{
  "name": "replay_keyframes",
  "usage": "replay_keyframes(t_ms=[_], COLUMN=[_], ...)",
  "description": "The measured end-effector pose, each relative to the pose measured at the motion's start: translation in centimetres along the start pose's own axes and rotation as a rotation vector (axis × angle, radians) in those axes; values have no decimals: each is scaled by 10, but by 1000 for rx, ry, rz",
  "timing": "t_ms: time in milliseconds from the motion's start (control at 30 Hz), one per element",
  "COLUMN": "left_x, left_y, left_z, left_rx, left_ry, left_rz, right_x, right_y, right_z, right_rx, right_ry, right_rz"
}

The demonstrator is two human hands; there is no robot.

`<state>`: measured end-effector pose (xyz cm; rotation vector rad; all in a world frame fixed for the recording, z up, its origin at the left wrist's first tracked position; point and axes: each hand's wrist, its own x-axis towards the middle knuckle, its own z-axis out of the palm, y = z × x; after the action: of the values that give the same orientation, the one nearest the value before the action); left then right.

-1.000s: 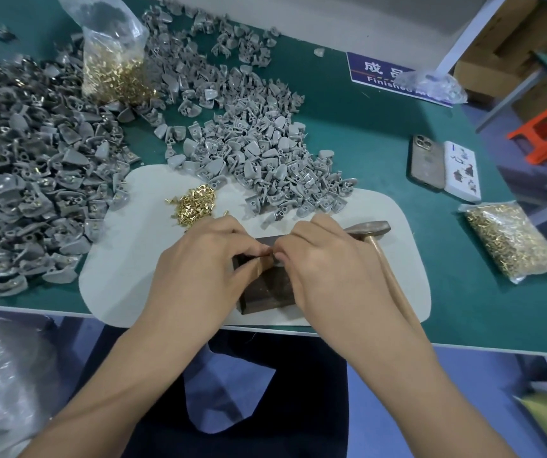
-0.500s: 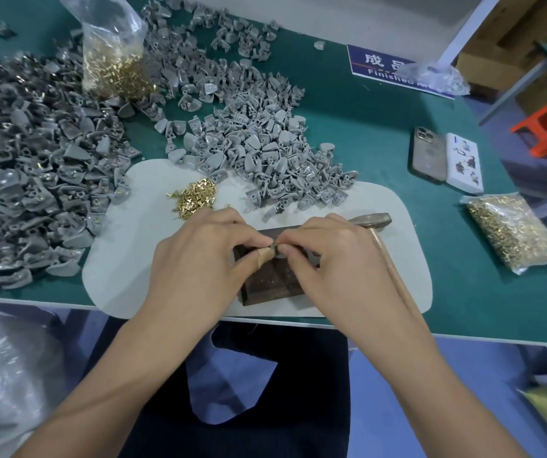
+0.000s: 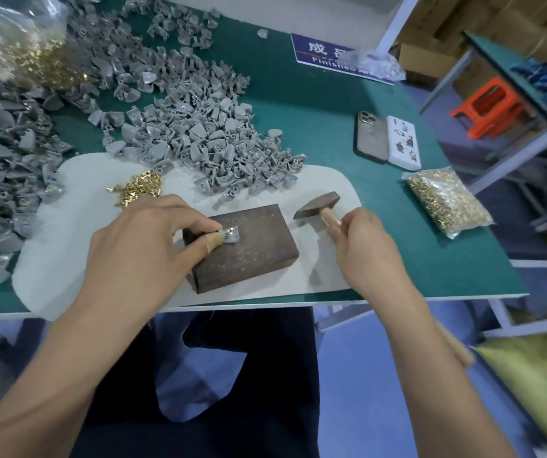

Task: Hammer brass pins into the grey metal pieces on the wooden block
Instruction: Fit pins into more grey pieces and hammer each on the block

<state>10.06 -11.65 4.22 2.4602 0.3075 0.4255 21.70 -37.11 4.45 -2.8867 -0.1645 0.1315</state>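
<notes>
With the left hand [image 3: 143, 246] pinching the grey piece [image 3: 230, 234] on the wooden block [image 3: 249, 249] (brass pin [image 3: 230, 230] apparently seated), strike squarely using the hammer [image 3: 318, 208] gripped in the right hand [image 3: 364, 246].

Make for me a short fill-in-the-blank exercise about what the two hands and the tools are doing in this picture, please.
1. The left hand holds a grey metal piece on the wooden ____.
2. The right hand grips the handle of the ____.
3. The loose brass pins lie on the white ____.

Missing words: block; hammer; mat
</notes>
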Motion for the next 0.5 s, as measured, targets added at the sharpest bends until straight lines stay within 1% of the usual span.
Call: replay_keyframes(t_ms=[67,100,167,200,267,300,367,400,500], left_x=[-1,-1,0,1,3,4,4,4,4], left_y=[-1,-1,-2,-2,-1,-2,-3,-3,-3], left_z=[1,1,2,1,0,0,-1,0,0], left_rx=[-3,-4,5,12,18,23,37,40,32], left_ry=[2,4,4,1,-3,-2,4,7,17], left_rz=[-2,-3,6,16,36,44,62,67,63], right_x=[-5,-8,-20,-27,-40,-44,-51,-54,-60], right_y=[-2,-5,-19,-26,-41,-47,-55,-57,-60], right_z=[-12,-18,-31,-35,-37,-35,-32,-32,-31], right_rx=[107,239,545,600,511,446,396,392,409], right_ry=[42,43,-13,-38,-60,-72,-80,-40,151], right_rz=[-69,-108,-184,-258,-432,-487,-504,-496,-478])
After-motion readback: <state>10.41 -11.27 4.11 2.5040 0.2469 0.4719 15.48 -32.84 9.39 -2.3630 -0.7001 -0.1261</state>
